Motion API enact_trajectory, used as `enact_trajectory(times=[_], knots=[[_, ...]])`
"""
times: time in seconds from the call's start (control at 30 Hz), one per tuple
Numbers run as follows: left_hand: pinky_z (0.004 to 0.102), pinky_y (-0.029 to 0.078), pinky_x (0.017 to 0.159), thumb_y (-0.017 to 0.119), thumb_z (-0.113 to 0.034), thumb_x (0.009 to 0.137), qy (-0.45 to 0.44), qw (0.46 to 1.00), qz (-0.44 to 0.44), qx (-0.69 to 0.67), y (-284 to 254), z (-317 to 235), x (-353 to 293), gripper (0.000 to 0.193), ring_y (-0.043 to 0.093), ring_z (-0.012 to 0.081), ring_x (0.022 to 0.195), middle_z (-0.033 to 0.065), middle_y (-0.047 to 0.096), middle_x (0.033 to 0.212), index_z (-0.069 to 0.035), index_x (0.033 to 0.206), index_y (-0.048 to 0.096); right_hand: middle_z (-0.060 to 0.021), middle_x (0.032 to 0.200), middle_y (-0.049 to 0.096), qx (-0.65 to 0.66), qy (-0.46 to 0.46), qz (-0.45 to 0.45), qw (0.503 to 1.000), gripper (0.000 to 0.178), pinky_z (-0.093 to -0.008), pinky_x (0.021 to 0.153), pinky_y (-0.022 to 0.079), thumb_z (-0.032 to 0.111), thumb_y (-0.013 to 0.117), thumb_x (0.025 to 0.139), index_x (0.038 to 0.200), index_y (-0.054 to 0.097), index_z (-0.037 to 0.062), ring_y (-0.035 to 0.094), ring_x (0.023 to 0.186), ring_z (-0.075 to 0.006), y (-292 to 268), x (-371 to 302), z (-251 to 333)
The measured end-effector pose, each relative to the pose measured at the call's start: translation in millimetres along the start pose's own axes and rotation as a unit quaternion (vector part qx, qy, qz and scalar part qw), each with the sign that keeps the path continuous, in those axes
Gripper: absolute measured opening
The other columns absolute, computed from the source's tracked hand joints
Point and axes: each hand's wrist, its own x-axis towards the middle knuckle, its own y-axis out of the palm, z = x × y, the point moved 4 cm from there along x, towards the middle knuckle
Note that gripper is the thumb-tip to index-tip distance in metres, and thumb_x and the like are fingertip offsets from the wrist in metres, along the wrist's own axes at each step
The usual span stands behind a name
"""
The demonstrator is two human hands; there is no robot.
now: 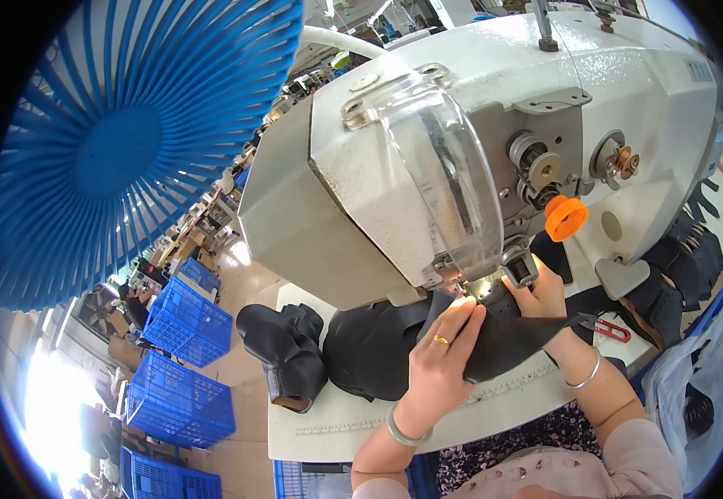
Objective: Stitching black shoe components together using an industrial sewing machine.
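A white sewing machine fills the middle, its needle area lit by a small lamp. Close to that lit spot, my left hand, with a ring, presses its fingers together on a black leather-like piece. From the other side my right hand grips the same piece, thumb up near the presser foot; its other fingers are partly hidden. The piece's free part hangs toward me between my wrists. More black sewn pieces lie bunched on the table left of my left hand.
Red-handled thread snips lie right of my right wrist, near more black pieces. A ruler strip runs along the white table's front. A blue fan looms upper left; blue crates stand on the floor.
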Motion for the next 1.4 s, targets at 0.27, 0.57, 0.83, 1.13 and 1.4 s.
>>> enact_trajectory(times=[0.27,0.57,0.83,1.13,1.4], knots=[[0.0379,0.051,0.091,0.063,0.006,0.059,0.021,0.999,0.026,0.005,-5,7,0,0.052,0.060,0.0337,0.107,0.0156,0.060,0.115,0.003,0.111,0.064,-0.0041,0.073,0.058,0.047,0.050,-0.001,0.998,0.012,-0.0268,0.064,0.044,0.006,0.060,0.082,0.089,0.056,-0.0033,0.047,0.070,-0.0079,3,-5,1],[0.0392,0.049,0.093,0.063,0.006,0.058,0.019,0.997,0.062,0.035,-7,-4,2,0.057,0.059,0.0358,0.107,0.0154,0.057,0.116,0.003,0.115,0.061,-0.0136,0.065,0.059,0.033,-0.004,-0.057,0.998,0.023,-0.0307,0.052,0.043,0.018,0.062,0.089,0.089,0.054,-0.0037,0.050,0.054,-0.0131,7,-11,-1],[0.0377,0.047,0.095,0.057,0.012,0.056,-0.066,0.978,0.048,-0.194,-12,26,-3,0.064,0.055,0.0356,0.114,0.0182,0.055,0.122,0.004,0.119,0.058,-0.0148,0.064,0.057,0.031,-0.008,-0.026,0.999,0.022,-0.0316,0.051,0.041,0.019,0.060,0.091,0.093,0.054,-0.0023,0.048,0.051,-0.0175,2,-5,4],[0.0368,0.051,0.091,0.060,0.013,0.052,0.023,0.998,0.063,-0.011,-9,12,-5,0.067,0.057,0.0331,0.112,0.0147,0.055,0.120,0.003,0.118,0.059,-0.0053,0.083,0.060,0.055,0.092,0.016,0.994,0.014,-0.0260,0.071,0.043,0.010,0.055,0.090,0.097,0.055,-0.0027,0.049,0.077,-0.0091,5,-11,-1],[0.0372,0.052,0.089,0.064,0.010,0.054,0.035,0.997,0.062,-0.002,-11,13,-1,0.063,0.058,0.0323,0.108,0.0138,0.055,0.118,0.003,0.116,0.059,-0.0100,0.063,0.055,0.056,-0.022,-0.042,0.997,0.018,-0.0295,0.051,0.040,0.014,0.058,0.092,0.088,0.051,-0.0014,0.048,0.053,-0.0137,7,-12,9]])
